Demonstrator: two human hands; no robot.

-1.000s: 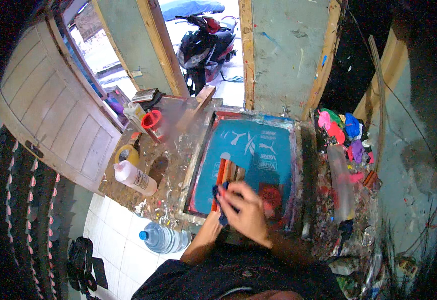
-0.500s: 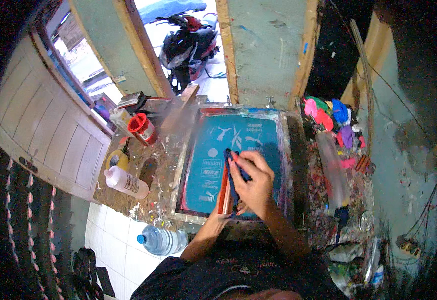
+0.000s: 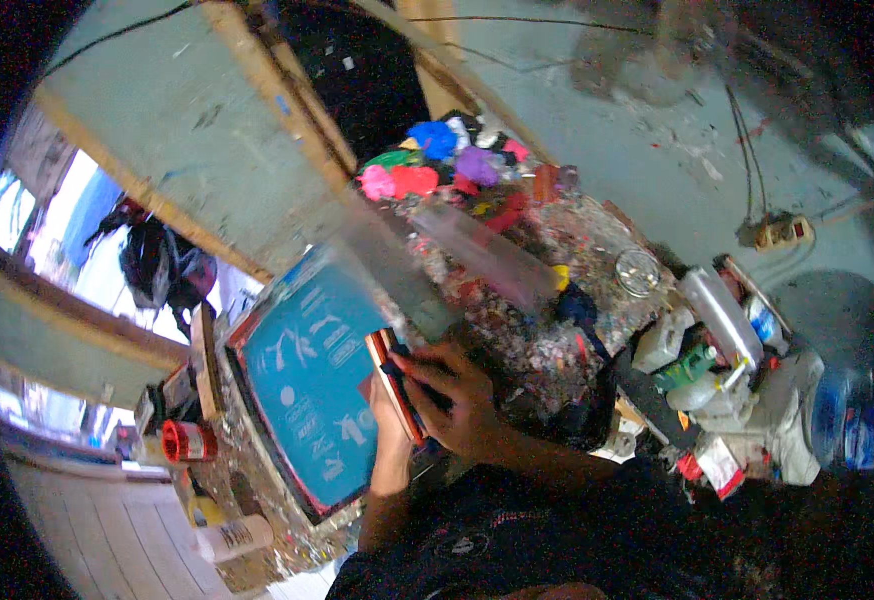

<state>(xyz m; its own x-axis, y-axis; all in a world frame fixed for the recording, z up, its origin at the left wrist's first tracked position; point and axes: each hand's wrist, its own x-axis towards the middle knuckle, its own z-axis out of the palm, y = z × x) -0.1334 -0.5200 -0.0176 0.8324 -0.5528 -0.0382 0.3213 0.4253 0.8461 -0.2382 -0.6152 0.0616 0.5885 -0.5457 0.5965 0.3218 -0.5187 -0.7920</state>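
Observation:
My left hand (image 3: 389, 438) grips an orange-and-wood squeegee (image 3: 381, 352) near the right side of a teal printing screen (image 3: 302, 400), which has pale stencilled shapes on it. My right hand (image 3: 457, 408) is closed on a dark navy cloth (image 3: 429, 392) pressed against the squeegee. Both hands are close together, and part of the left one is hidden behind the squeegee.
Left of the screen are a red tub (image 3: 189, 440), a pale bottle (image 3: 232, 537) and a wooden batten (image 3: 204, 360). Rightward, the stained bench carries colourful ink-covered scraps (image 3: 417, 178), a clear roll (image 3: 482, 255) and a round tin (image 3: 637, 272). Containers (image 3: 717, 320) and a power socket (image 3: 783, 232) are farther right.
My view has swung to the right, bringing more of the bench and wall in. The hands with squeegee and cloth have shifted from over the screen's middle toward its right edge.

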